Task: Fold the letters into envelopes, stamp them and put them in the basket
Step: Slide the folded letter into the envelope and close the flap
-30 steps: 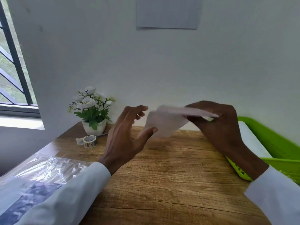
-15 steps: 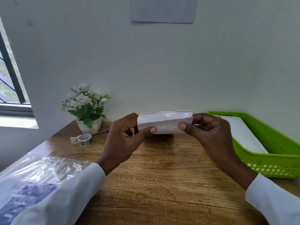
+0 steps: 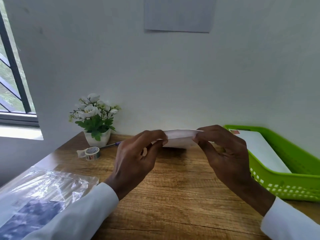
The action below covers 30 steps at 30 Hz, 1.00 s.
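— Why is the envelope held up over the counter's far edge?
— Left hand and right hand each pinch one end, probably spreading it open. The basket waits at the right edge.
— What is inside?
— Can't tell; it's nearly edge-on, and the fingers cover its ends.
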{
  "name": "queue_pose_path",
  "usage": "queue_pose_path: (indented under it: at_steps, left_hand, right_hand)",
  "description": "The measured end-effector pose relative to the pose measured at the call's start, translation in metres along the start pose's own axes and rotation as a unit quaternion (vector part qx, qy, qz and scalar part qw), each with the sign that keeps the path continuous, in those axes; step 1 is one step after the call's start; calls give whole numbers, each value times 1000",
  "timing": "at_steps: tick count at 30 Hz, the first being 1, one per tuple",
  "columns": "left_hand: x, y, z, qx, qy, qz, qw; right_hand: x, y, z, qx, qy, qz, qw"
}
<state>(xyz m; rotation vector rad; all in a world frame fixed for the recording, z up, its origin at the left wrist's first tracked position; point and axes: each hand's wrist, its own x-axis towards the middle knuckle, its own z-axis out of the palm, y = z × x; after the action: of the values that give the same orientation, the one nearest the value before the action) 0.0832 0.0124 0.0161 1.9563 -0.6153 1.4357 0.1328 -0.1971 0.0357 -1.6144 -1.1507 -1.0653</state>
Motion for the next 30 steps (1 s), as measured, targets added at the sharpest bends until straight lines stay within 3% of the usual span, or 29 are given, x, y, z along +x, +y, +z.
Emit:
queue_pose_path:
  at_steps: [13,17,22,26,30]
  left_hand:
    - [0,0,-1,22,-30,-47,998]
    - [4,3,-2,99,-47,-48,993]
    - [2,11,4,170,-108,63,978]
    - [2,8,3,111,-115,38,986]
    - [10,9,4,2,-108,-45,993]
  right_hand:
    - [3,1,-2,68,-17,195,978]
    - [2,6,0,4,-60,150,987]
    - [1,-3,12,-42,-110,91,989]
    - [2,-4,10,-39,-136,110,984]
    - [5,-1,8,14,-113,208,972]
